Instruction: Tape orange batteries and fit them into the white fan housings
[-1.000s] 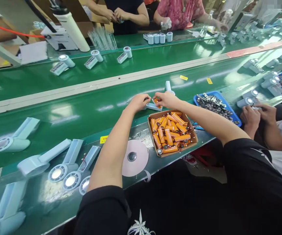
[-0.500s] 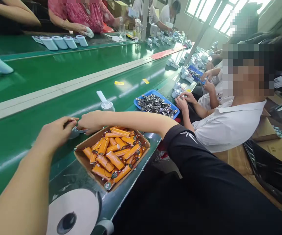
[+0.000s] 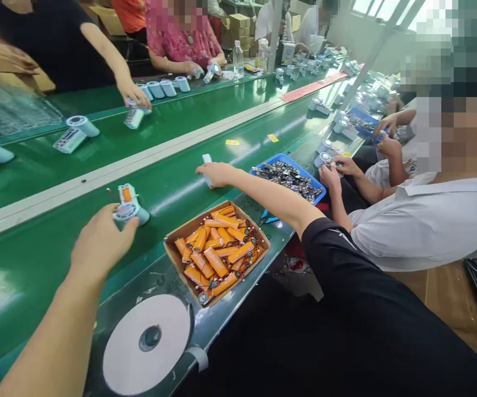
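My left hand [image 3: 103,237] grips a light-blue handheld housing [image 3: 141,214] by its round head, thumb on the near side. An orange battery pack [image 3: 128,193] shows inside its open handle. Further right on the green belt, my right hand [image 3: 218,174] is closed over another pale housing [image 3: 207,160]; its handle sticks out past the fingers and its round head is hidden. Between my forearms, a cardboard box [image 3: 175,260] holds many orange battery packs [image 3: 216,262] with red and black wires and small round parts.
A white reel [image 3: 122,353] lies at the near table edge. Beyond the box are blue-handled pliers [image 3: 268,216] and a blue tray [image 3: 321,193] of small dark parts. Co-workers sit on the right and across the belt, where a person's hand [image 3: 133,95] touches another housing.
My right hand has left the housing by my left hand and reached right to the second one. The battery pack now shows in the left housing. The view has shifted left.
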### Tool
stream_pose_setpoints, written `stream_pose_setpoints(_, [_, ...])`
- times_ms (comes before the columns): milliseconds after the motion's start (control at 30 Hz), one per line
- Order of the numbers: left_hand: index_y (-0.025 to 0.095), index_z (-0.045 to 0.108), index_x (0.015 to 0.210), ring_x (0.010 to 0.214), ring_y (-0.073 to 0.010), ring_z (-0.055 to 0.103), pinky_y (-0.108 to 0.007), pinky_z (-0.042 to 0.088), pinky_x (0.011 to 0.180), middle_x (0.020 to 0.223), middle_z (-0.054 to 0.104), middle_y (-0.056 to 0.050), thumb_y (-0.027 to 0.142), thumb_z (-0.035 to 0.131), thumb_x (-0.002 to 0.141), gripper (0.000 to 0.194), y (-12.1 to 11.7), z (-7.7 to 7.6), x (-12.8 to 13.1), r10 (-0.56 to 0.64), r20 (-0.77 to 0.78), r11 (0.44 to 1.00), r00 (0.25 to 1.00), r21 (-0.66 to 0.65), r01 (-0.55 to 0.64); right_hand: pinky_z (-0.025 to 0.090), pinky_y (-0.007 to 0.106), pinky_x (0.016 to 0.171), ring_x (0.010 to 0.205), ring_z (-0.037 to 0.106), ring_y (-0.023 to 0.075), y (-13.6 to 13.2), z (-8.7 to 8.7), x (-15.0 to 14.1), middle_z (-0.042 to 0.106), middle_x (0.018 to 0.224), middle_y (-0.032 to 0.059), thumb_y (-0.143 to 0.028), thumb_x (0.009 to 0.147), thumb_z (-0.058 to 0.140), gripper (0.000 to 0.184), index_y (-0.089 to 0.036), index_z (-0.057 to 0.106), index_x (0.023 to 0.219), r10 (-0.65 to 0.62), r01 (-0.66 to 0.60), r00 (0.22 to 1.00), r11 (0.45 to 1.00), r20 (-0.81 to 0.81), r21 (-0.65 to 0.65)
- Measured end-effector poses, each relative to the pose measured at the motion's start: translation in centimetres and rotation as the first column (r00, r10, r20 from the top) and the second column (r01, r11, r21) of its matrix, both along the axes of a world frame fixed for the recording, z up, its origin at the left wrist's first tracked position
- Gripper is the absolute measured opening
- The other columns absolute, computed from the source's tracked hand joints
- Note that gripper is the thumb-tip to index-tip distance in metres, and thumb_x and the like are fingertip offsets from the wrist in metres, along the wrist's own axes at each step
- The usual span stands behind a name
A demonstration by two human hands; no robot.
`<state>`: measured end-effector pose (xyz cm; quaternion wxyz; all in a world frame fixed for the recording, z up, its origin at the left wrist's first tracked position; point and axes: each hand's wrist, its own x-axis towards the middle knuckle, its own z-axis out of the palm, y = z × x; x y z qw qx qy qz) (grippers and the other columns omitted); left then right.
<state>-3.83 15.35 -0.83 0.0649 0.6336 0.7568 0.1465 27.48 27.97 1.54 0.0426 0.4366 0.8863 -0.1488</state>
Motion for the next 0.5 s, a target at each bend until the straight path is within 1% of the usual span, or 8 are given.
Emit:
stream_pose_setpoints(67, [0.017, 0.068, 0.144, 0.123, -0.037, 0.072, -0.057, 0.059, 0.109, 0.143, 0.076, -0.015, 0.051, 0.06, 0.093, 0.062, -5.9, 0.7, 0.1, -0.143, -0.01, 0.988, 0.99, 0.052, 0.143, 0.054, 0.049, 0.115, 0.142, 0.064, 0.0395, -1.0, 1.4, -0.3, 0.062, 0.159, 0.0219, -0.035, 0.1, 0.077, 0.062, -0.013, 0.058, 0.155, -0.058, 0.061, 0.998, 0.995, -0.035, 0.083])
stream_pose_setpoints(133, [0.02, 0.074, 0.136, 0.121, -0.0329, 0.074, -0.049, 0.06, 0.109, 0.135, 0.079, -0.012, 0.053, 0.053, 0.103, 0.05, -12.9, 1.0, 0.0, -0.274, -0.038, 0.96, 0.961, 0.055, 0.276, 0.056, 0.05, 0.111, 0.135, 0.069, 0.0404, -2.2, 2.9, -0.6, 0.072, 0.146, 0.0204, -0.057, 0.103, 0.071, 0.062, -0.015, 0.066, 0.146, -0.132, 0.142, 0.988, 0.978, -0.074, 0.152])
stream_pose_setpoints(200, [0.023, 0.078, 0.126, 0.117, -0.0299, 0.075, -0.043, 0.061, 0.106, 0.127, 0.082, -0.01, 0.053, 0.051, 0.108, 0.044, -19.6, 0.6, 0.0, -0.368, -0.06, 0.929, 0.928, 0.008, 0.369, 0.058, 0.052, 0.106, 0.125, 0.073, 0.0419, -3.2, 3.9, -1.0, 0.078, 0.133, 0.0222, -0.071, 0.103, 0.063, 0.068, -0.013, 0.071, 0.138, -0.203, 0.214, 0.976, 0.962, -0.077, 0.172])
stream_pose_setpoints(267, [0.023, 0.077, 0.128, 0.125, -0.0321, 0.072, -0.045, 0.06, 0.109, 0.137, 0.078, -0.012, 0.053, 0.054, 0.107, 0.043, -25.0, -0.7, 0.1, -0.416, -0.109, 0.909, 0.903, -0.022, 0.416, 0.059, 0.053, 0.104, 0.121, 0.075, 0.0431, -4.3, 4.3, -1.7, 0.078, 0.128, 0.0254, -0.077, 0.103, 0.058, 0.076, -0.01, 0.072, 0.136, -0.233, 0.236, 0.972, 0.957, -0.039, 0.168])
stream_pose_setpoints(300, [0.022, 0.075, 0.132, 0.132, -0.0353, 0.069, -0.049, 0.059, 0.112, 0.145, 0.074, -0.014, 0.054, 0.057, 0.106, 0.045, -27.0, -1.6, 0.2, -0.412, -0.15, 0.91, 0.899, -0.02, 0.414, 0.059, 0.053, 0.104, 0.122, 0.075, 0.0436, -4.9, 4.3, -2.2, 0.078, 0.129, 0.0272, -0.078, 0.103, 0.057, 0.079, -0.009, 0.071, 0.137, -0.229, 0.228, 0.973, 0.96, -0.015, 0.161])
stream_pose_setpoints(367, [0.019, 0.07, 0.143, 0.141, -0.0426, 0.061, -0.058, 0.055, 0.117, 0.158, 0.064, -0.019, 0.053, 0.063, 0.103, 0.053, -29.7, -3.7, 0.3, -0.367, -0.234, 0.927, 0.9, -0.009, 0.376, 0.059, 0.052, 0.105, 0.125, 0.075, 0.0442, -6.1, 3.9, -3.5, 0.077, 0.131, 0.0299, -0.078, 0.104, 0.055, 0.082, -0.007, 0.068, 0.143, -0.212, 0.206, 0.977, 0.967, 0.024, 0.153])
stream_pose_setpoints(433, [0.016, 0.064, 0.149, 0.143, -0.0466, 0.058, -0.064, 0.053, 0.116, 0.162, 0.06, -0.022, 0.05, 0.065, 0.101, 0.059, -30.8, -5.7, 0.2, -0.336, -0.276, 0.938, 0.901, -0.005, 0.348, 0.059, 0.051, 0.105, 0.127, 0.074, 0.0438, -7.0, 3.2, -5.1, 0.076, 0.132, 0.0317, -0.075, 0.106, 0.053, 0.083, -0.005, 0.065, 0.148, -0.196, 0.186, 0.979, 0.972, 0.061, 0.142])
stream_pose_setpoints(500, [0.015, 0.063, 0.149, 0.142, -0.0468, 0.056, -0.063, 0.054, 0.115, 0.161, 0.06, -0.023, 0.047, 0.067, 0.099, 0.059, -30.9, -6.9, 0.0, -0.345, -0.268, 0.934, 0.9, -0.002, 0.358, 0.059, 0.05, 0.107, 0.129, 0.074, 0.0435, -7.2, 2.5, -6.3, 0.076, 0.135, 0.0322, -0.073, 0.107, 0.052, 0.082, -0.004, 0.067, 0.148, -0.157, 0.143, 0.979, 0.984, 0.131, 0.106])
